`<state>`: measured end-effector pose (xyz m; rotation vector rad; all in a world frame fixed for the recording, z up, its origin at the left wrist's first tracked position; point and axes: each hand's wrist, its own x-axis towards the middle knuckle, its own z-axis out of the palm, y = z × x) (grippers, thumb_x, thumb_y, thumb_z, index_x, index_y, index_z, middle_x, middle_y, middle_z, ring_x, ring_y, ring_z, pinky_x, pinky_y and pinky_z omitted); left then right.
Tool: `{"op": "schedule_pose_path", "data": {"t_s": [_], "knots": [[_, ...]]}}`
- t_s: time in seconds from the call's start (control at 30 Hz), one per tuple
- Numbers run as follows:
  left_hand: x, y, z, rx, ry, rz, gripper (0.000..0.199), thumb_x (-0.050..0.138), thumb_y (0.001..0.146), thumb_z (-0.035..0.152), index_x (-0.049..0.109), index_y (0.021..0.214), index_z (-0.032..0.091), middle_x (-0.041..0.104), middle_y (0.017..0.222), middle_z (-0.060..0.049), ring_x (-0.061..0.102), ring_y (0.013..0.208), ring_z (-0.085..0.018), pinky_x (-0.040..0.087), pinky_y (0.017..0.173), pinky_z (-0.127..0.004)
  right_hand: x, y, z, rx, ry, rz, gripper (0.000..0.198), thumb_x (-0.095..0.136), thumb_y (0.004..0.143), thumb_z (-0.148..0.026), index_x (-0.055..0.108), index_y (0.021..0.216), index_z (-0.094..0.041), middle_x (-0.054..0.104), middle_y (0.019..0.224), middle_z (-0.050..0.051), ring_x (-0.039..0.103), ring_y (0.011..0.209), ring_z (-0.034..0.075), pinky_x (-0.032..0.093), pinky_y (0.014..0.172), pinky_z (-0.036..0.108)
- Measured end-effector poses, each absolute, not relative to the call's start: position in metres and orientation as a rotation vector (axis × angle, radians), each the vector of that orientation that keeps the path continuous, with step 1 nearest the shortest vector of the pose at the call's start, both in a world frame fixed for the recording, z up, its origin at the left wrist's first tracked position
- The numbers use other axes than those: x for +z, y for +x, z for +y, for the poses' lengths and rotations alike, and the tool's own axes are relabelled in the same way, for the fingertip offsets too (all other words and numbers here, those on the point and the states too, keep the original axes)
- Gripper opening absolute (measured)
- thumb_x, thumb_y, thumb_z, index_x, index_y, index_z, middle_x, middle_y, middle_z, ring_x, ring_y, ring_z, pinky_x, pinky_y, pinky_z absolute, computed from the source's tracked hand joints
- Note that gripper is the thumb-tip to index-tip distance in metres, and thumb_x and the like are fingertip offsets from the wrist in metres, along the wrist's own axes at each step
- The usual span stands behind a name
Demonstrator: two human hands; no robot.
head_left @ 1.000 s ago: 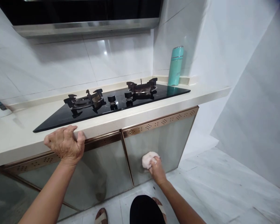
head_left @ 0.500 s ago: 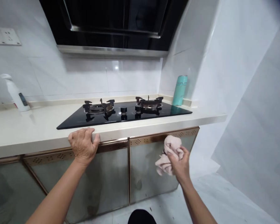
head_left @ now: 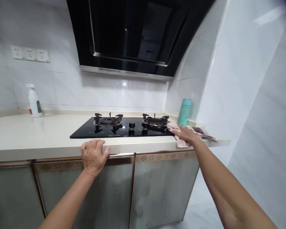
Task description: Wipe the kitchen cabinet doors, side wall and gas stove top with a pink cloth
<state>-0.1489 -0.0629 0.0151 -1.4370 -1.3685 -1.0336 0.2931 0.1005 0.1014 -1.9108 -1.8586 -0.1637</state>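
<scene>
While the left hand (head_left: 94, 157) rests with bent fingers over the front edge of the pale counter (head_left: 59, 127), its grip hard to judge, the right hand (head_left: 187, 134) holds a pink cloth (head_left: 182, 142) at the right end of the black hob (head_left: 85, 132), partly draped toward the counter's edge. Just behind that hand stands a turquoise bottle (head_left: 184, 112); above the hob hangs a black range hood (head_left: 131, 35).

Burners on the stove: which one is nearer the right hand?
The right burner, closest to the pink cloth at the right hand. The left burner sits farther away, beyond the black knobs.
</scene>
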Motion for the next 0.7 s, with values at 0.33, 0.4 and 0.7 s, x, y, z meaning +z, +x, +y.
{"op": "schedule_pose_path", "data": {"t_s": [0.33, 0.4, 0.7], "knots": [[0.016, -0.144, -0.065, -1.073, -1.418, -1.372, 0.025, 0.056, 0.094, 0.038, 0.071, 0.101, 0.02, 0.072, 0.104, -0.011, 0.057, 0.1, -0.03, 0.033, 0.098, -0.047, 0.103, 0.221, 0.082, -0.312, -1.673, -2.118, 0.049, 0.047, 0.097, -0.044, 0.061, 0.141, -0.029, 0.063, 0.13, 0.013, 0.057, 0.119, 0.03, 0.04, 0.103, 0.041], [0.017, -0.142, -0.067, -1.069, -1.42, -1.389, 0.024, 0.056, 0.094, 0.038, 0.07, 0.101, 0.02, 0.072, 0.105, -0.01, 0.057, 0.1, -0.03, 0.034, 0.098, -0.047, 0.101, 0.202, 0.068, -0.306, -1.569, -2.184, 0.048, 0.042, 0.099, -0.044, 0.06, 0.142, -0.032, 0.063, 0.126, 0.011, 0.06, 0.112, 0.028, 0.042, 0.098, 0.038], [0.017, -0.144, -0.068, -1.058, -1.44, -1.426, 0.027, 0.049, 0.098, 0.038, 0.07, 0.103, 0.021, 0.071, 0.105, -0.011, 0.057, 0.101, -0.03, 0.034, 0.098, -0.046, 0.106, 0.039, -0.005, -0.078, -0.852, -2.439, 0.05, 0.03, 0.106, -0.049, 0.054, 0.147, -0.033, 0.058, 0.143, 0.007, 0.055, 0.124, 0.027, 0.042, 0.104, 0.041]]}}
